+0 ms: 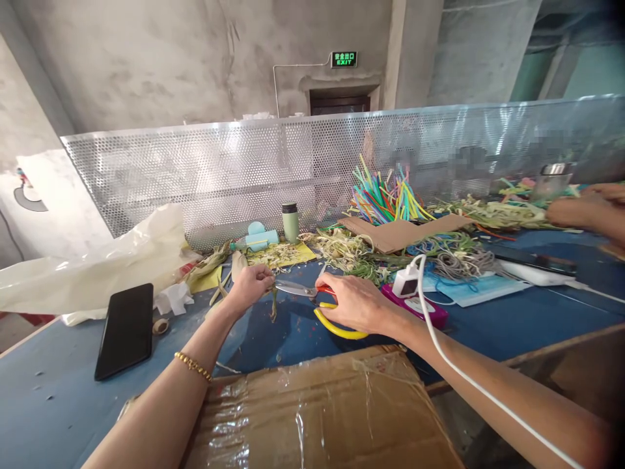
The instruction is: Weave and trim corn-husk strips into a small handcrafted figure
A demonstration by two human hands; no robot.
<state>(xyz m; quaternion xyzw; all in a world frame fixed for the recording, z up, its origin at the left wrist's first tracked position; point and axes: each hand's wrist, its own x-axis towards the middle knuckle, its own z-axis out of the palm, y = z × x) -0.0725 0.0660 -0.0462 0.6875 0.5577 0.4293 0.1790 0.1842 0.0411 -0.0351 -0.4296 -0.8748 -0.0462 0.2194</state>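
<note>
Scissors [295, 288] with one red and one yellow handle loop are gripped in my right hand [354, 303]. Their blades are parted and point left, toward my left hand [251, 286]. The fingers of my left hand are pinched together at the blade end, on what looks like a thin dried plant strip [274, 306] hanging below them. How much of the strip lies inside the fingers is hidden. Loose dried plant fibres [342, 246] are heaped just beyond both hands.
A taped cardboard box [312, 410] sits nearest me. On the blue table lie a black phone [125, 331], a plastic sheet [97, 260] and a purple power strip [437, 312] with a white cable crossing my right forearm. A green bottle [290, 225] stands behind. Another person's hands [576, 212] are far right.
</note>
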